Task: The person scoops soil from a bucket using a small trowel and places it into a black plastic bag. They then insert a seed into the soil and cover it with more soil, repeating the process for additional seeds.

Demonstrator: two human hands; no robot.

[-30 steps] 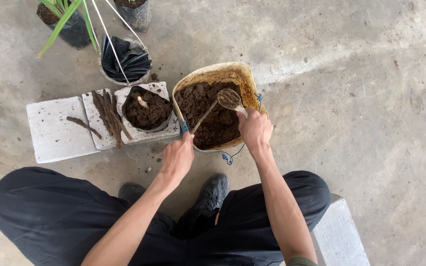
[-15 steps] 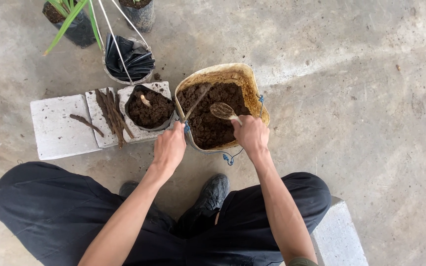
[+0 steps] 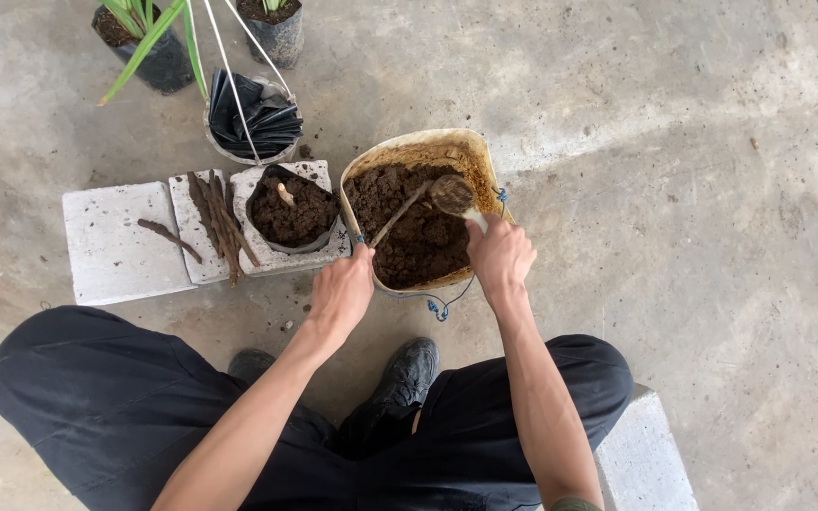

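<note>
A tan bucket [image 3: 478, 156] of dark brown soil [image 3: 418, 237] sits on the concrete floor in front of me. My left hand [image 3: 341, 291] grips a thin tool with a blue handle [image 3: 396, 218] whose blade slants up into the soil. My right hand [image 3: 500, 255] holds a white-handled spoon [image 3: 452, 195], its bowl coated in soil and raised over the far side of the bucket. Left of the bucket a black grow bag [image 3: 293, 213] filled with soil, with a pale cutting stuck in it, rests on a white slab.
White slabs [image 3: 120, 246] at the left carry several brown sticks [image 3: 217, 222]. Behind them stand a container of folded black bags [image 3: 256, 118] and two potted plants [image 3: 149, 47]. My black trousers and shoes [image 3: 400, 378] lie below; a white block [image 3: 646, 464] is under my right leg.
Both hands worked the soil: the blue-handled tool swung left and then back to a slant toward the spoon, while the spoon dipped nearer me and rose again toward the bucket's far side.
</note>
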